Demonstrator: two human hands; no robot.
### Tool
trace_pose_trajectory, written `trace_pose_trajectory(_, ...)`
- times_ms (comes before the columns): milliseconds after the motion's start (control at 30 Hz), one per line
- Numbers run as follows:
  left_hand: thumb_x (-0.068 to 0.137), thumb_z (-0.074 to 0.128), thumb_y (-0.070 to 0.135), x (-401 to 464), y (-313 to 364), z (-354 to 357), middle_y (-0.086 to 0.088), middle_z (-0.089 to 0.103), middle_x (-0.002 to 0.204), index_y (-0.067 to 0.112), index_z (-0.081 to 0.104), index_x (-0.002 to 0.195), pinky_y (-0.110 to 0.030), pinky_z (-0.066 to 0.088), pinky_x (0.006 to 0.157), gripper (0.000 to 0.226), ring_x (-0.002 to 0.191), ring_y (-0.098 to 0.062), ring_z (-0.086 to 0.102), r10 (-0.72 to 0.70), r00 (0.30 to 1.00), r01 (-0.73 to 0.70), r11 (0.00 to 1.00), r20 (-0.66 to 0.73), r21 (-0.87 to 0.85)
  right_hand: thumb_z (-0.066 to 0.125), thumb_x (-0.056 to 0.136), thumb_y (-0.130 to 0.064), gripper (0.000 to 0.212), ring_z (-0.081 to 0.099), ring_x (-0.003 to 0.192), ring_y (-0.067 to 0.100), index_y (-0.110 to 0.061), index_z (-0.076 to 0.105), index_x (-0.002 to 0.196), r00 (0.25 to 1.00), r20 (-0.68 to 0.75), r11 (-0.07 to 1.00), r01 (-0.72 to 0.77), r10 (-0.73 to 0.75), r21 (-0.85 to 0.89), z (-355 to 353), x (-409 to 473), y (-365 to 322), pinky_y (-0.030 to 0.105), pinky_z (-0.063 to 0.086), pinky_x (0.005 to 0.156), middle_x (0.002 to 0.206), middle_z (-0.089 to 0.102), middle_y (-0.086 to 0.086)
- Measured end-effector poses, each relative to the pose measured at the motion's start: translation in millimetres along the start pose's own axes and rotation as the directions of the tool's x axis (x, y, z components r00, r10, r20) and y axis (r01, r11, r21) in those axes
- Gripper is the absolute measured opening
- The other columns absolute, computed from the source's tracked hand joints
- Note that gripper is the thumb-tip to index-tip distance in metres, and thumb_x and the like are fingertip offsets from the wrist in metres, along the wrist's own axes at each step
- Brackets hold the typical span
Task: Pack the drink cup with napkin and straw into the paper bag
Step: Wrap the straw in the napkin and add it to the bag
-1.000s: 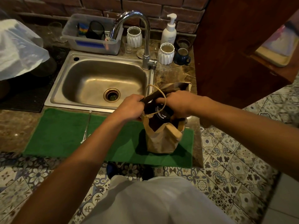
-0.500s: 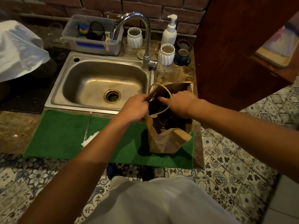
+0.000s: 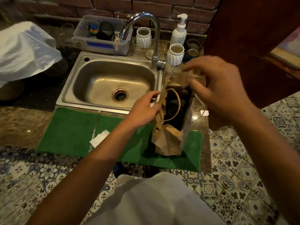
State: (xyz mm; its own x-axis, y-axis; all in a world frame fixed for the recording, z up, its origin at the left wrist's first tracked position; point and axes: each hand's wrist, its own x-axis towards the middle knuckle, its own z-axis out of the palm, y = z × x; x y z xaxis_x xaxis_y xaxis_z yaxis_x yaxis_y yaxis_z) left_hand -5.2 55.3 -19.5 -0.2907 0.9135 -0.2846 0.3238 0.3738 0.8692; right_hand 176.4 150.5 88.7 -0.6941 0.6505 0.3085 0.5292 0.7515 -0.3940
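Observation:
The brown paper bag stands crumpled on the right part of the green mat. Inside its open mouth I make out a dark drink cup, mostly in shadow. My left hand pinches the bag's left rim beside the near twine handle. My right hand hovers blurred above the bag's right side with fingers spread; a thin cord runs from under it to the bag. A white napkin lies on the mat by my left forearm, with a thin straw beside it.
A steel sink with a tall faucet sits behind the mat. White ribbed cups, a soap pump bottle and a plastic bin line the back. A dark wooden cabinet rises at right.
My right hand has come out of the bag's mouth and risen up to the right. The bag's mouth is wider. My left hand keeps its hold on the left rim.

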Motion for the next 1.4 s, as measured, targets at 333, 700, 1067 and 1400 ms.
trace_pose_trajectory(333, 0.086, 0.066, 0.043, -40.7, -68.8, -62.2, 0.004, 0.055, 0.144, 0.039, 0.054, 0.134, -0.049, 0.047, 0.107, 0.050, 0.130, -0.013, 0.054, -0.032, 0.979, 0.023, 0.999, -0.202, -0.046, 0.065, 0.093, -0.023, 0.030, 0.055, 0.126, 0.023, -0.015, 0.070, 0.121, 0.964, -0.123, 0.957, 0.251, -0.234, 0.148, 45.2, 12.6, -109.3, 0.032, 0.042, 0.099, 0.134, 0.063, 0.006)
trace_pose_trajectory(700, 0.089, 0.074, 0.033, -84.4, -195.0, -135.0, -0.009, 0.048, 0.148, 0.026, 0.042, 0.152, -0.046, 0.044, 0.109, 0.071, 0.131, -0.027, 0.051, -0.176, 0.913, 0.232, 0.966, -0.367, 0.114, 0.071, 0.090, -0.034, 0.062, 0.037, 0.145, 0.024, -0.030, 0.047, 0.148, 0.910, 0.408, 0.993, 0.023, -0.069, 0.117, 191.8, 15.7, -146.9, 0.045, 0.043, 0.111, 0.162, 0.035, 0.000)
trace_pose_trajectory(1067, 0.088, 0.073, 0.032, -95.3, -269.7, -130.9, 0.000, 0.067, 0.096, 0.027, 0.047, 0.144, -0.043, 0.057, 0.078, 0.062, 0.089, -0.022, 0.066, -0.381, 0.871, 0.446, 0.878, -0.311, 0.172, 0.074, 0.086, -0.042, 0.083, 0.048, 0.135, 0.032, -0.021, 0.031, 0.154, 0.640, 0.706, 0.944, -0.300, 0.304, -0.135, 315.5, -12.2, -152.4, 0.044, 0.047, 0.103, 0.151, 0.046, 0.007)
trace_pose_trajectory(1400, 0.097, 0.061, 0.032, -98.8, -280.6, -120.2, -0.006, 0.061, 0.125, 0.023, 0.040, 0.143, -0.043, 0.058, 0.077, 0.051, 0.099, -0.029, 0.069, -0.317, 0.928, 0.372, 0.827, -0.198, 0.422, 0.069, 0.086, -0.055, 0.059, 0.066, 0.104, 0.027, -0.017, 0.051, 0.127, 0.404, 0.712, 0.805, -0.436, 0.574, -0.402, 353.3, -26.2, -156.5, 0.033, 0.050, 0.076, 0.117, 0.065, 0.007)
